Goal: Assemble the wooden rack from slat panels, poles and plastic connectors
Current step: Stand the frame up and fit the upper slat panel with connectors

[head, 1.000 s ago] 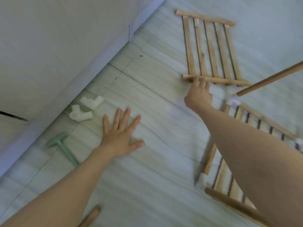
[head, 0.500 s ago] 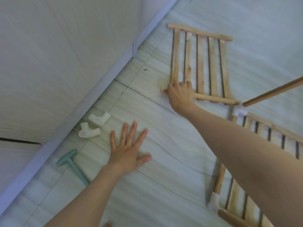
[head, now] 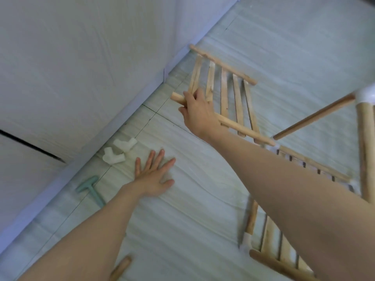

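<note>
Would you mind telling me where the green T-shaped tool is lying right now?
In the head view the green T-shaped tool lies on the floor at lower left beside the wall's baseboard, just below the two white plastic connectors and left of the flat left hand.

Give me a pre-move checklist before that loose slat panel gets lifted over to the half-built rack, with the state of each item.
1. Right hand grips the near rail of the loose slat panel: ok.
2. Grip centred on the rail: not ok, it sits near the rail's left end, so the panel may swing.
3. Left hand flat on the floor as a brace: ok.
4. Two white connectors within the left hand's reach: ok.
5. Slanted pole clear of the panel's path: cannot tell.
6. Free sockets on the rack frame: cannot tell.
</note>
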The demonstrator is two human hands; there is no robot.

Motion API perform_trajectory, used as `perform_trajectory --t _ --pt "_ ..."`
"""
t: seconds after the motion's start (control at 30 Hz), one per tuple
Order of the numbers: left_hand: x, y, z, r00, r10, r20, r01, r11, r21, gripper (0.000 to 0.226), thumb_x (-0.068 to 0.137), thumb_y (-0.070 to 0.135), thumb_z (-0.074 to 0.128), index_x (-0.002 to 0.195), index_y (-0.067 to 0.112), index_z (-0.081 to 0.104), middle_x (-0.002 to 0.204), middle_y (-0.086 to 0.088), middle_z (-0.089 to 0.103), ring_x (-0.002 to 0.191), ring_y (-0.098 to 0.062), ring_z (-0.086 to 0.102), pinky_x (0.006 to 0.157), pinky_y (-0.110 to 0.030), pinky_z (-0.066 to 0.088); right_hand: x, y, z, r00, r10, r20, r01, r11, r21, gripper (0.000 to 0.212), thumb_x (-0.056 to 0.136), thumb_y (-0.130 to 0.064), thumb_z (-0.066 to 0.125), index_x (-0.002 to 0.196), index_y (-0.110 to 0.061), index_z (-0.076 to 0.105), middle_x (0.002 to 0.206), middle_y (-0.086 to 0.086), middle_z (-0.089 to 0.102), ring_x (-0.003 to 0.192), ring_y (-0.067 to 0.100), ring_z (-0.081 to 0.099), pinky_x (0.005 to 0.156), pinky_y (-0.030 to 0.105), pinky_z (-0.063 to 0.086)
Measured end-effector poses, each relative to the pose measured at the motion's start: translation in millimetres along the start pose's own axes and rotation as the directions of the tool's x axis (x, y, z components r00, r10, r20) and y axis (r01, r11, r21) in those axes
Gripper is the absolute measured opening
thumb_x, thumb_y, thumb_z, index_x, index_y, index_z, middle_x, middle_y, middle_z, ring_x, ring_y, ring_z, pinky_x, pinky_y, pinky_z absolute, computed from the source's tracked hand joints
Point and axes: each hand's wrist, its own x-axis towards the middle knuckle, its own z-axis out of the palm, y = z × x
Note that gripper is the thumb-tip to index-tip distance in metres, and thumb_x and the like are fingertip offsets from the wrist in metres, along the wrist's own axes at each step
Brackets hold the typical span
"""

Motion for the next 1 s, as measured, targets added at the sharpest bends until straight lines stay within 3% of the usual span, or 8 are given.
perform_trajectory --t 0.07,0.13,0.23,0.4,0.57,0.67,0.9,1.0 --pt "-10.1 7.6 -11.6 0.994 -0.072 -0.082 0.038 0.932 -0.36 0.05 0.098 0.037 0.041 0.146 0.027 0.027 0.158 0.004 0.008 0.145 -0.016 0.004 0.115 -0.038 0.005 -14.0 -9.9 -7.4 0.999 -0.034 0.005 0.034 0.999 0.0 0.038 0.095 -0.026 0.051 0.127 -0.008 0.044 0.124 0.012 0.041 0.103 0.028 0.049 0.095 0.039 0.036" --pt "-30.3 13.3 -22.4 0.973 -0.188 -0.132 0.041 0.708 -0.705 0.038 0.099 0.026 0.044 0.136 0.018 0.044 0.14 -0.001 0.042 0.132 -0.018 0.037 0.1 -0.026 0.032 -28.9 -22.3 -15.8 0.997 -0.079 0.001 0.079 0.997 0.003 0.03 0.095 -0.02 0.049 0.123 -0.007 0.046 0.122 0.012 0.041 0.102 0.028 0.048 0.092 0.036 0.034" --pt "-66.9 12.9 -38.7 0.941 -0.297 -0.165 0.014 0.518 -0.855 0.026 0.096 0.02 0.05 0.123 0.019 0.053 0.122 -0.001 0.054 0.113 -0.016 0.051 0.087 -0.027 0.037 -47.5 -44.6 -41.5 0.993 -0.096 -0.07 0.098 0.995 0.029 0.023 0.096 -0.013 0.045 0.118 -0.005 0.048 0.12 0.014 0.043 0.098 0.031 0.049 0.088 0.037 0.035" --pt "-127.5 36.4 -81.7 0.923 -0.277 -0.266 -0.112 0.467 -0.877 0.017 0.097 0.024 0.047 0.112 0.022 0.055 0.118 -0.004 0.06 0.109 -0.02 0.055 0.09 -0.033 0.043 -76.0 -77.0 -115.1 0.97 -0.071 -0.232 0.059 0.996 -0.061 0.03 0.092 -0.005 0.043 0.122 -0.005 0.044 0.124 0.014 0.043 0.102 0.032 0.049 0.085 0.037 0.035" --pt "-217.8 88.6 -130.2 0.905 -0.215 -0.366 -0.247 0.435 -0.866 0.021 0.1 0.025 0.043 0.115 0.015 0.054 0.122 -0.007 0.059 0.106 -0.021 0.055 0.089 -0.035 0.045 -134.1 -112.1 -201.8 0.918 0.168 -0.36 -0.058 0.954 0.295 0.035 0.089 -0.004 0.052 0.123 -0.001 0.044 0.124 0.016 0.042 0.107 0.035 0.05 0.091 0.04 0.039" --pt "-279.9 119.5 -152.2 0.895 -0.149 -0.421 -0.347 0.362 -0.865 0.029 0.1 0.026 0.04 0.123 0.011 0.05 0.124 -0.008 0.055 0.106 -0.023 0.054 0.087 -0.034 0.047 -184.1 -143.7 -238.2 0.884 0.07 -0.462 0.086 0.947 0.309 0.031 0.089 -0.001 0.052 0.119 0.003 0.048 0.116 0.021 0.046 0.102 0.039 0.05 0.089 0.043 0.04" --pt "-394.5 170.3 -205.7 0.883 -0.021 -0.468 -0.468 -0.084 -0.88 0.056 0.1 0.041 0.035 0.14 0.002 0.03 0.127 -0.017 0.049 0.11 -0.029 0.054 0.09 -0.04 0.046 -290.1 -195.9 -322.4 0.75 -0.168 -0.64 0.331 0.933 0.143 0.026 0.086 0.0 0.054 0.112 0.002 0.053 0.104 0.018 0.05 0.085 0.037 0.052 0.077 0.044 0.042" --pt "-433.7 194.5 -224.0 0.849 0.131 -0.512 -0.509 -0.056 -0.859 0.033 0.1 0.033 0.04 0.114 0.007 0.052 0.114 -0.012 0.06 0.097 -0.018 0.065 0.074 -0.03 0.056 -322.1 -206.5 -347.3 0.688 -0.317 -0.653 0.393 0.919 -0.032 0.027 0.08 0.004 0.059 0.107 0.001 0.057 0.097 0.016 0.054 0.085 0.035 0.054 0.076 0.044 0.045"
